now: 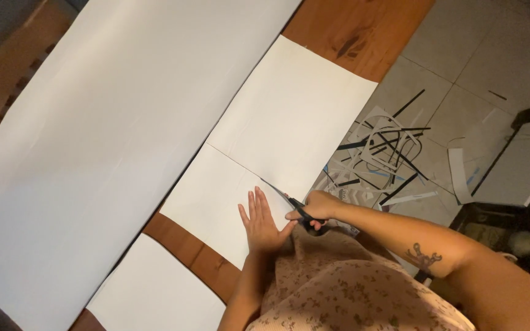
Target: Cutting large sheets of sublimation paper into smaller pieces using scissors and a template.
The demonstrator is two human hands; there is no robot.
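A white sheet of paper (289, 116) lies across a wooden table (363, 30), reaching its near edge. My left hand (262, 224) rests flat on the near part of this sheet, fingers spread. My right hand (317, 207) grips black scissors (299, 209) at the table's edge. The blades point up-left into the paper, along a thin cut line that runs toward the sheet's middle.
A much larger white sheet (105, 141) covers the left of the table, and another white piece (154, 294) lies at the near left. Black and white paper offcuts (381, 153) are scattered on the tiled floor to the right. A dark piece of furniture (522, 159) stands at far right.
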